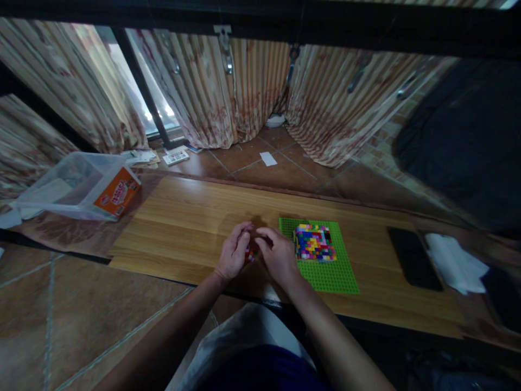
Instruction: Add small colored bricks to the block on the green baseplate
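Both hands are close together over the middle of the wooden board. My left hand (234, 252) has its fingers curled together with the thumb against them; whatever they hold is too small to make out. Facing it, my right hand (280, 255) bends its thumb and index finger toward each other in a pinch, its contents likewise unclear. Small loose toy bricks (249, 254), some of them red, lie between the hands, partly hidden by the left. Just right of my right hand, a multicoloured block of stacked bricks (314, 243) stands on a green studded baseplate (325, 279).
The wooden board (183, 217) lies lengthwise before me. A clear plastic bin (69, 184) with an orange label stands at its left end. A black phone-like slab (414, 258) and white paper or cloth (453, 260) lie at the right. Curtains (260, 92) hang beyond.
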A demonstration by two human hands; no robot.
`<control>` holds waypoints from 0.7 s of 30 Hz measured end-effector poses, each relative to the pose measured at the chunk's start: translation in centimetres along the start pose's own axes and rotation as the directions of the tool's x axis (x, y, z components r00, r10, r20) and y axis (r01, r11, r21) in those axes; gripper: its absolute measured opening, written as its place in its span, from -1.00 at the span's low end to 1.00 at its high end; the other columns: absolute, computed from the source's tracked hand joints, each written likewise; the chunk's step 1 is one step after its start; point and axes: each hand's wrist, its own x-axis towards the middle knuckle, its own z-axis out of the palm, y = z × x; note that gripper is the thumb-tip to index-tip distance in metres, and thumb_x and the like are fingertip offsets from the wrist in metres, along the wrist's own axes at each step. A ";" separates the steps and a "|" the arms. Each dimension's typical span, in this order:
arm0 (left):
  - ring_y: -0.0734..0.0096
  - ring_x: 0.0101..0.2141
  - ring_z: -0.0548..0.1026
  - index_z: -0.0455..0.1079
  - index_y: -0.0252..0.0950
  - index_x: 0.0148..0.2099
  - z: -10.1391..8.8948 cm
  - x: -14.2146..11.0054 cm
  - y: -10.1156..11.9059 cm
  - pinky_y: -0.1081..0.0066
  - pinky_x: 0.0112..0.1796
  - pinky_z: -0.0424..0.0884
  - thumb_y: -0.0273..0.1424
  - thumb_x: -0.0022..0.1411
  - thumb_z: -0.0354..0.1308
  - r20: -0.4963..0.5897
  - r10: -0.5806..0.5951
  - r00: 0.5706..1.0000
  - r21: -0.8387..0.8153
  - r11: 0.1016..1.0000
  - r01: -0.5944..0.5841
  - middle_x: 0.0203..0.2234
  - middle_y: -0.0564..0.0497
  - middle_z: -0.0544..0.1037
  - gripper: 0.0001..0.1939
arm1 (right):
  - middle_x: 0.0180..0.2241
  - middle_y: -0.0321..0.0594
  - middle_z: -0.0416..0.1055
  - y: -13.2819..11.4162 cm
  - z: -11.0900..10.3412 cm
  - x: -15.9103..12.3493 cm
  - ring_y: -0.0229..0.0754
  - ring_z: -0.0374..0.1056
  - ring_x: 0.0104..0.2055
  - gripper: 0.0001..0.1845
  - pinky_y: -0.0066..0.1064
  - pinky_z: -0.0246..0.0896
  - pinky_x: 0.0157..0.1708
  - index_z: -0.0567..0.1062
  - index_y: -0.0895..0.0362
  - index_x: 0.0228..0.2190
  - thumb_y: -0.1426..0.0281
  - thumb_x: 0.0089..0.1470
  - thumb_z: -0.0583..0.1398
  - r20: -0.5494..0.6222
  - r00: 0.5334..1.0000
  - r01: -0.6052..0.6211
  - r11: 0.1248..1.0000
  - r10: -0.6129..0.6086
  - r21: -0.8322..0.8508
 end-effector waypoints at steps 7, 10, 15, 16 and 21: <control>0.37 -0.30 0.55 0.34 -0.23 0.07 0.2 -0.2 0.3 0.44 -0.40 0.51 -0.13 0.30 0.01 0.013 -0.097 0.995 -0.020 0.995 0.097 -0.05 -0.09 0.51 -0.59 | -0.24 -0.21 0.52 -0.7 -7.2 -1.6 -0.15 0.44 -0.18 -0.79 -0.28 0.36 -0.16 0.57 0.00 -0.23 0.30 0.16 0.14 -0.201 0.980 0.034 0.997 -0.019 0.072; 0.45 -0.43 0.52 0.33 -0.23 0.08 0.3 -0.3 0.2 0.50 -0.55 0.45 -0.10 0.27 0.02 0.011 -0.125 0.992 -0.043 0.991 0.125 -0.04 -0.11 0.50 -0.56 | -0.28 -0.18 0.54 1.7 -10.9 -2.4 -0.12 0.47 -0.26 -0.76 -0.26 0.40 -0.25 0.56 0.05 -0.25 0.21 0.09 0.20 -0.361 0.926 -0.091 0.993 0.114 0.080; 0.33 -0.19 0.53 0.37 -0.25 0.04 0.1 -0.1 0.3 0.44 -0.32 0.52 -0.13 0.30 0.00 0.002 -0.039 0.999 0.039 0.998 0.039 -0.09 -0.08 0.53 -0.61 | -0.38 -0.15 0.54 7.2 -14.6 -2.3 -0.10 0.49 -0.34 -0.70 -0.21 0.40 -0.26 0.53 0.16 -0.27 0.21 0.02 0.23 -0.472 0.836 -0.240 0.960 0.281 0.147; 0.31 -0.16 0.52 0.37 -0.25 0.03 0.1 0.0 0.4 0.42 -0.28 0.52 -0.13 0.29 0.01 -0.001 -0.025 1.000 0.052 0.998 0.025 -0.10 -0.08 0.53 -0.61 | -0.36 -0.14 0.55 7.9 -14.7 -2.2 -0.10 0.49 -0.32 -0.71 -0.20 0.39 -0.23 0.53 0.16 -0.29 0.21 0.00 0.23 -0.459 0.841 -0.254 0.958 0.286 0.131; 0.42 -0.37 0.53 0.35 -0.26 0.04 0.2 0.0 0.8 0.47 -0.48 0.49 -0.10 0.28 0.01 0.007 -0.065 0.998 0.054 0.996 0.064 -0.10 -0.08 0.52 -0.57 | -0.35 -0.15 0.55 9.5 -13.1 -0.8 -0.13 0.46 -0.32 -0.72 -0.27 0.36 -0.25 0.54 0.15 -0.35 0.20 -0.02 0.21 -0.345 0.897 -0.247 0.960 0.277 0.129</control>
